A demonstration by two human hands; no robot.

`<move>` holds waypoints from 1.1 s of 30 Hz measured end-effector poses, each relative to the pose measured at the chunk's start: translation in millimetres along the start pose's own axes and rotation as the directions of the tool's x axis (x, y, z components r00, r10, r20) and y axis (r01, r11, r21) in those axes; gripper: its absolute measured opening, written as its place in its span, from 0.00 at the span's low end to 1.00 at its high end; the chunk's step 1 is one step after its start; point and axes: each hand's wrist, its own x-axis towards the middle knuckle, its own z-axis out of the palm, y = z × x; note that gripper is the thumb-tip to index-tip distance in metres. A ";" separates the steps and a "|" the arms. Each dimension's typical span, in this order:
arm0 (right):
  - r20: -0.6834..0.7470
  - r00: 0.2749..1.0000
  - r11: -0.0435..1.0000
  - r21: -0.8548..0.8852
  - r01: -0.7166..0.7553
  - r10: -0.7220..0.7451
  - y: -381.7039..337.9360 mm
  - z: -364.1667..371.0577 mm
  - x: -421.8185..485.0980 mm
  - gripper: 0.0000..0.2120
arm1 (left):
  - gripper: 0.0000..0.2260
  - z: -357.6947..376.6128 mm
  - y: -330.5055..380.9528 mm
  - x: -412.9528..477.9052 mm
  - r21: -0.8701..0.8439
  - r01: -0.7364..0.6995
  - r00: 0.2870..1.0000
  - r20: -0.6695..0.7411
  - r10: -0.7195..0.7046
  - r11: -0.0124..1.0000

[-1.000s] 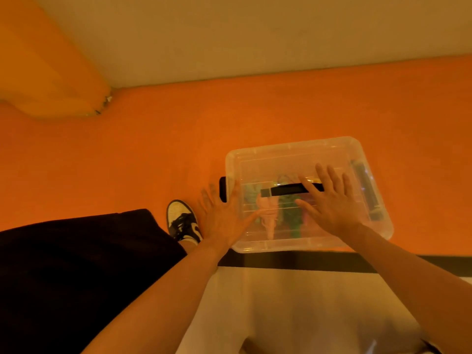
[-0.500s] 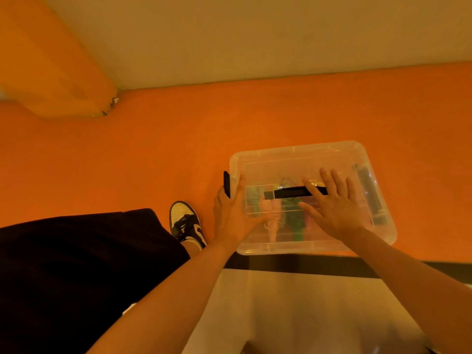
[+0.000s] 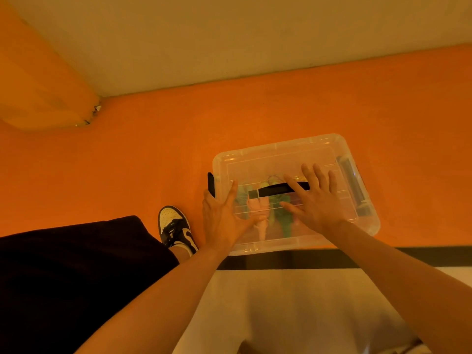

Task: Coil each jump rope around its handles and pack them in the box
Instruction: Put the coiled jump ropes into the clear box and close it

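Left hand (image 3: 224, 218) slid to the 9 o'clock latch (image 3: 211, 184); it and right hand (image 3: 315, 203) lie flat, fingers spread, on one box (image 3: 281, 152).

A clear box (image 3: 281, 146) with its lid on sits on the orange floor (image 3: 140, 154), right at the near edge by a black stripe (image 3: 293, 260). The left hand (image 3: 222, 221) lies on the left side of the lid next to a black clip (image 3: 211, 183), and the right hand (image 3: 316, 203) lies flat on the lid with its fingers spread over a black strap (image 3: 273, 190). Pink and green jump ropes (image 3: 260, 218) show through the lid, and a black and white shoe (image 3: 176, 228) stands just left of the box.
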 end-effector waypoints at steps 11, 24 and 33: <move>0.003 1.000 0.998 0.060 0.012 -0.012 -1.6 -6.3 -2.5 0.35 | 0.47 9.4 26.3 0.0 0.138 -0.065 0.996 -0.050 0.073 0.988; 0.047 0.934 0.923 0.141 -0.358 0.355 93.8 -11.6 -20.0 0.42 | 0.41 67.5 114.4 49.4 0.338 -0.471 0.869 0.019 0.494 0.815; 0.207 0.879 0.765 0.434 -0.475 0.429 96.7 -9.2 -16.3 0.56 | 0.41 67.7 115.4 46.3 0.324 -0.486 0.854 -0.021 0.520 0.812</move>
